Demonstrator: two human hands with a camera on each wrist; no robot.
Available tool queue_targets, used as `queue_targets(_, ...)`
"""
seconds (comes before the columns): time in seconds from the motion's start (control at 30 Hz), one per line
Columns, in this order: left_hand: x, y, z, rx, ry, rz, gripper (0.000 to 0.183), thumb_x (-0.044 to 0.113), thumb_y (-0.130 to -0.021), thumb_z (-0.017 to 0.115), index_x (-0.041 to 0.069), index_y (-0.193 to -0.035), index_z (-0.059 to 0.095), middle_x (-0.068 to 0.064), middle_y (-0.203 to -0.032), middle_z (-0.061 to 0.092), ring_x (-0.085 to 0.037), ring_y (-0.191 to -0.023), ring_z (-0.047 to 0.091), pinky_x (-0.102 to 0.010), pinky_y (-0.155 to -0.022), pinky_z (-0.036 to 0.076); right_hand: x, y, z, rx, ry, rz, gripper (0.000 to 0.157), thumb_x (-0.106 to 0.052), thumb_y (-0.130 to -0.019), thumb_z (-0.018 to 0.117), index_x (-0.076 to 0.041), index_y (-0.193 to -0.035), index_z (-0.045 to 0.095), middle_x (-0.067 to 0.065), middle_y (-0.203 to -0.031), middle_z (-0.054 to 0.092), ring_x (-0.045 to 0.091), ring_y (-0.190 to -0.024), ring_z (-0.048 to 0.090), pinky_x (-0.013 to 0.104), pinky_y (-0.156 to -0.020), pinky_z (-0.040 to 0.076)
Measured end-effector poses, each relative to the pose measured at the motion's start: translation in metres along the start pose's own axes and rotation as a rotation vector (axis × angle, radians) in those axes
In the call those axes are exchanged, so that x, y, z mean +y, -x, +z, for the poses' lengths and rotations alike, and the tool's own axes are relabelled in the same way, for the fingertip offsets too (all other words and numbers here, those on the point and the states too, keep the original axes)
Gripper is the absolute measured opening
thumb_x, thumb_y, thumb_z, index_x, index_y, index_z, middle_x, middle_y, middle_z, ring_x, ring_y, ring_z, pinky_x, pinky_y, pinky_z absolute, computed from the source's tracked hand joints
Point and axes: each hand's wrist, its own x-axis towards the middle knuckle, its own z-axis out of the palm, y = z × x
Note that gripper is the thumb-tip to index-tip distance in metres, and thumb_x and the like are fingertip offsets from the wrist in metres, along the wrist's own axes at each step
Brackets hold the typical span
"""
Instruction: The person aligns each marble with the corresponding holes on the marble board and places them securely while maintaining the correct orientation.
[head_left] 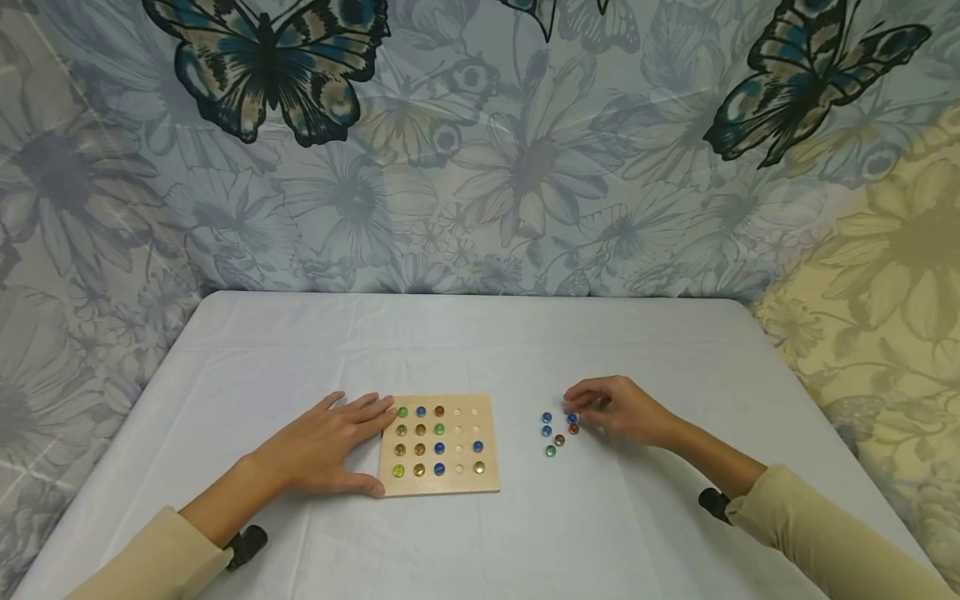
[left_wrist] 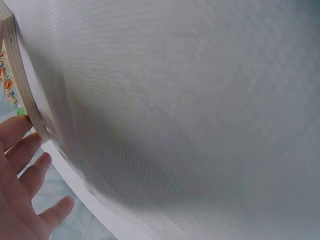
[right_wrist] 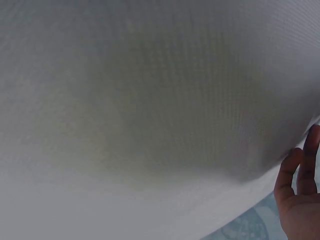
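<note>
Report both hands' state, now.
Left hand: open, touching the rectangular pale wooden board.
Right hand: at a round blue glass marble; grip cannot be told.

Muted, even light, soft shadows on the white cloth [head_left: 525,550], wrist views greyer and blurry.

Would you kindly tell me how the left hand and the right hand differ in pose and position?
The left hand has spread fingers; the right hand has bent ones. The left hand touches the wooden board; the right hand is at the loose marbles. Both extend from beige sleeves.
</note>
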Motion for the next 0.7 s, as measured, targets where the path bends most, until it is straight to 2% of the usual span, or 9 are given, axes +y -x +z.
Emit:
queue_targets(0.13,0.000,0.000,0.000,0.008,-0.002,0.003,0.100,0.083,-0.068,0.042,0.017,-0.143,0.037,0.001,-0.148,0.031,-0.022,-0.134,0.031,-0.056,-0.103,0.024,-0.003,0.001,0.001,-0.013,-0.013,-0.008,0.026,0.000,-0.083,0.065,-0.006,-0.108,0.065,0.001,-0.097,0.070,0.016,-0.091,0.064,0.033,-0.075,0.050)
queue_targets(0.37,0.000,0.001,0.000,0.008,0.008,0.000,0.100,0.083,-0.068,0.043,0.017,-0.143,0.037,0.000,-0.148,0.031,-0.022,-0.134,0.031,-0.057,-0.104,0.023,-0.021,0.002,-0.001,-0.023,-0.027,-0.031,0.028,0.009,-0.081,0.063,0.004,-0.108,0.064,0.013,-0.097,0.069,0.030,-0.092,0.064,0.038,-0.075,0.050)
queue_targets(0.7,0.001,0.002,-0.003,0.001,0.016,-0.002,0.099,0.082,-0.069,0.044,0.017,-0.143,0.037,0.000,-0.149,0.030,-0.022,-0.134,0.030,-0.058,-0.104,0.022,-0.002,-0.003,0.003,-0.031,-0.035,-0.038,0.028,0.001,-0.081,0.067,-0.005,-0.108,0.065,0.002,-0.097,0.070,0.018,-0.091,0.064,0.029,-0.074,0.050)
